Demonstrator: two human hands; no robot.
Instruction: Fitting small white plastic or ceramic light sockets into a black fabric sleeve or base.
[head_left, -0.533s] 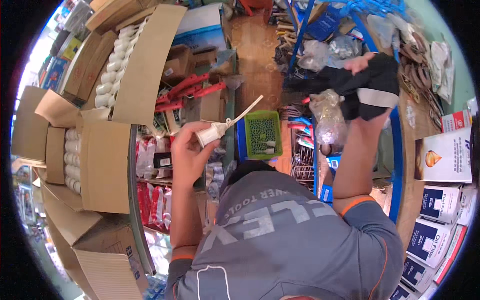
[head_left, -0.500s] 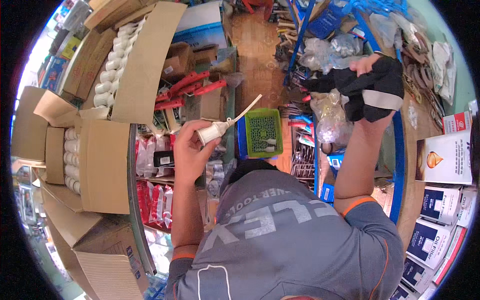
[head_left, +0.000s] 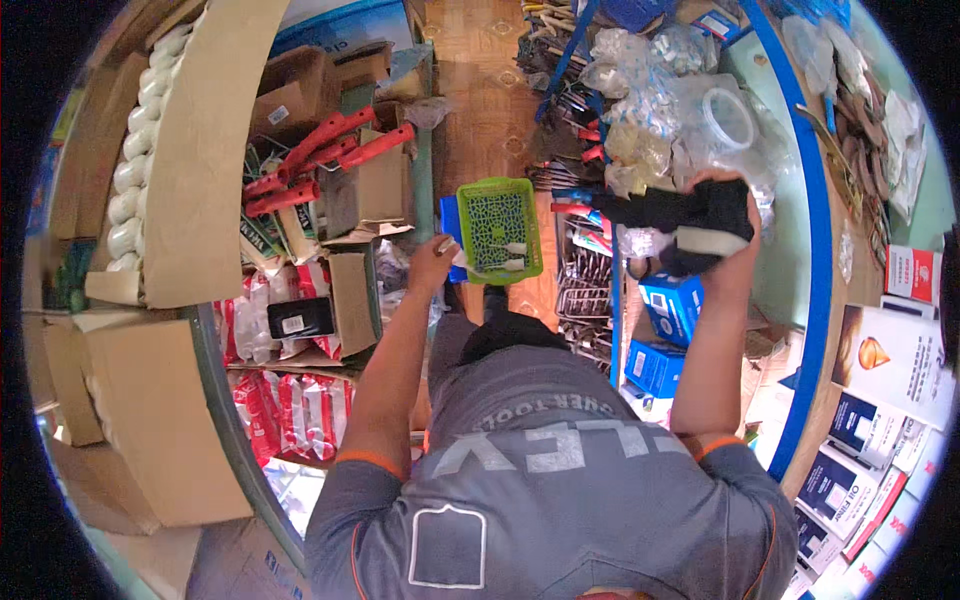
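Large pale lettering (head_left: 552,452) is being carried by the grey shirt (head_left: 590,510), below the green basket (head_left: 495,215) in the view. Right of the basket, printed text is being displayed on white-and-navy boxes (head_left: 832,487), a white carton (head_left: 905,365) and a red-and-white box (head_left: 912,275). Left of it, small print is being borne by a white label (head_left: 292,324) on a black package (head_left: 318,308).

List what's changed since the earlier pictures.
The left hand has moved down and right, bringing the white fitting to the left side of the green basket. The whole view has shifted too. No new grasp or release shows: the right hand still holds the black item, and small white pieces remain in the basket.
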